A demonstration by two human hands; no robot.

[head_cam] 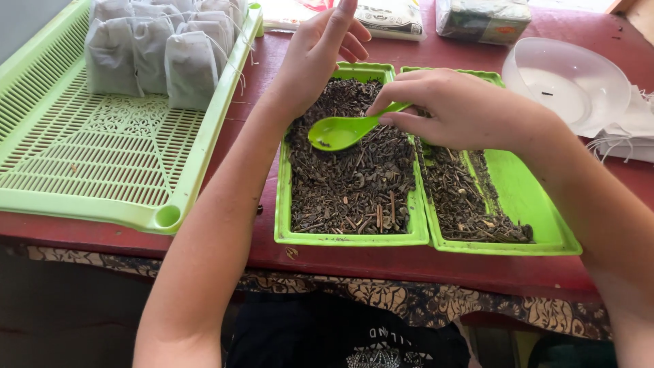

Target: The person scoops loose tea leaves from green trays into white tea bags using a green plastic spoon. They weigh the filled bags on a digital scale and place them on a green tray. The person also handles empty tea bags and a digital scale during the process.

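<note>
Head view, looking down on a red bench [409, 272] edged with a patterned cloth [409, 303]. Largest on it, at far left: a light green slatted tray [102, 163] with a cluster of filled white sachets [163, 48] standing at its far end, strings trailing over the rim. At centre, side by side and touching: two shallow green trays. Left tray [351, 238] filled almost edge to edge with dark dried leaves and twigs [354, 184]; right tray [538, 211] holding a narrower band of the same leaf along its left side, its right half bare. Beyond the right tray, a clear plastic bowl [569, 78] lying against a stack of flat white empty sachets [633, 129]. Along the far edge, wrapped packets [480, 17], partly cut off by the frame.

Right hand [456, 109] over the seam between the two trays, fingers pinched on the handle of a green plastic spoon [340, 129], its bowl resting on the leaf in the left tray and carrying only a few flecks. Left hand [320, 51] raised above the far end of the left tray, grasping nothing, forefinger extended upward, remaining fingers loosely curled.
</note>
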